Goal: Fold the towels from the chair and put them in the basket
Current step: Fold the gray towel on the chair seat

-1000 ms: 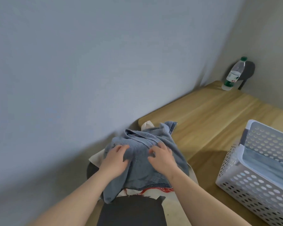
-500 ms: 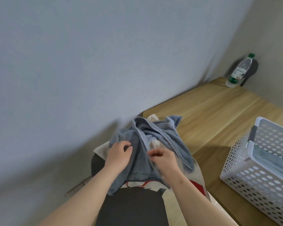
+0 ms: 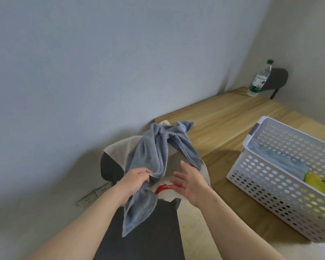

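A blue-grey towel hangs bunched over the dark chair, on top of a cream cloth with a red mark. My left hand grips the towel near its lower part, and one end dangles below my fist. My right hand hovers just right of the towel with fingers spread, holding nothing. The white perforated basket stands on the wooden table at the right, with a folded blue towel and a yellow cloth inside.
The wooden table runs along the wall from the chair to the far corner. A clear water bottle with a green cap stands at its far end beside another dark chair back. A wall socket sits low at the left.
My left hand has gathered and lifted the blue towel off the pile. My right hand has let go and opened beside it. The view has shifted left, showing more of the basket.
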{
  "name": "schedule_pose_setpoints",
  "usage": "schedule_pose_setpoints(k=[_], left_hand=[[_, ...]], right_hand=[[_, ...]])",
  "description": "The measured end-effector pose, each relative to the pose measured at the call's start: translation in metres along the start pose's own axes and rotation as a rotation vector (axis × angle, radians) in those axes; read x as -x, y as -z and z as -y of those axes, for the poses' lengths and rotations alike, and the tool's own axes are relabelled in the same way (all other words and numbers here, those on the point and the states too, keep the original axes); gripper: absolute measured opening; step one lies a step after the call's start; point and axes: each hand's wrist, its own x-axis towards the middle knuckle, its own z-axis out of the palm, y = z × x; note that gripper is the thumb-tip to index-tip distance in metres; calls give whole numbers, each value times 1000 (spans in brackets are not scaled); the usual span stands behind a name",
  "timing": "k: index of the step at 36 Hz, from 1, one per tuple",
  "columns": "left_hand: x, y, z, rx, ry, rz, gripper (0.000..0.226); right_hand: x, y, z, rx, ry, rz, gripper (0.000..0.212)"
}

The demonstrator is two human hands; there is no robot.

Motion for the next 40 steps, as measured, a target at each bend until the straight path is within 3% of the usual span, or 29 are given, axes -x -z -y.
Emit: schedule_pose_setpoints(k=[5,9,15,17,20,24,28,34,40], left_hand=[[43,-22,21,-265,36,219,25],[64,-34,40,-341,55,286,30],[61,-29,95,-262,42,-7,22],[52,-27,119,-237,55,-120,26],[33,-24,158,-203,37,-273,40],[-2,-28,199,-271,-65,-360,31],[-35,-41,232,-374,-201,-428,21],[-67,-62,286,-220,-452,-399,14],[-67,-84,326,-318,-386,-536,27]], right_hand=[[16,22,-24,-97,42,130,76],[25,27,-48,93,97,158,78],[11,35,-111,494,46,126,52],[-1,33,-128,476,9,100,39],[-25,23,-140,221,-77,25,14],[-74,3,-155,-64,175,71,16],[-119,-11,-167,-167,349,39,48],[-165,-7,-204,106,714,-34,32],[-170,17,-251,253,742,-33,32]])
